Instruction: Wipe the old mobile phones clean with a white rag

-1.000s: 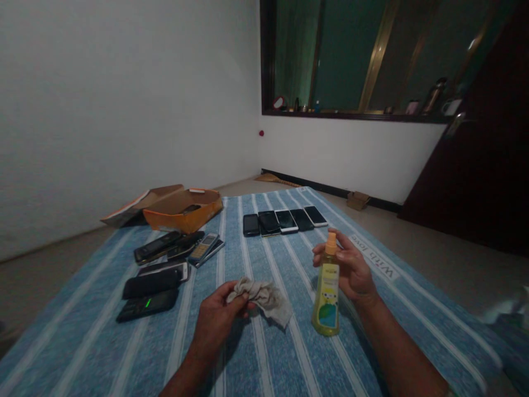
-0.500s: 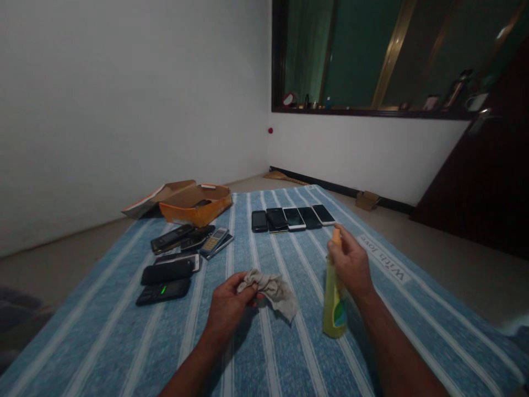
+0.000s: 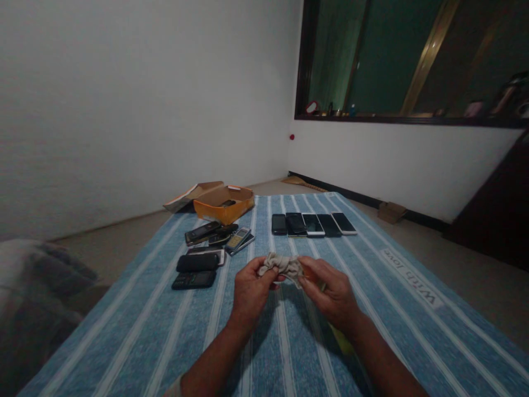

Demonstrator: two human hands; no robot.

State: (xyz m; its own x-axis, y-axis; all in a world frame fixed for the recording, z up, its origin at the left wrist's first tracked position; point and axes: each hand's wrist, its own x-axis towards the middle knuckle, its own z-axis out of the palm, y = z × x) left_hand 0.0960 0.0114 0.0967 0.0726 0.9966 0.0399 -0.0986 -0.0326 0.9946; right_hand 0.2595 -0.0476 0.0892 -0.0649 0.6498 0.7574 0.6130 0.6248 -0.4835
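Pinched firm on the left end of a grey rag, the left grip had thumb over fingers. On my monitor the right grip met the rag's other end, and I judged it closed round the spray bottle as well: orange showed between thumb and fingers and yellow below the wrist, while the hand hid the rest.

I put the rag down as light, limp and soft, impossible to break by handling but apt to sag wherever it was unsupported. Its bunched ends looked the best places to take hold. The bottle I expected to be smooth, heavier than the rag and perhaps slippery if damp, so I favoured a hold just under its top.

The rag hung above the striped cover, its long axis running crosswise from hand to hand, the right end drooping a little. The bottle's long axis seemed to slant, its orange top leading toward the rag and its yellow body trailing back to the right, toward the wearer.

Further out, loose phones lay overlapping to the left, and a neat row of phones lay beyond the hands. Past the loose ones, I saw an open orange box.
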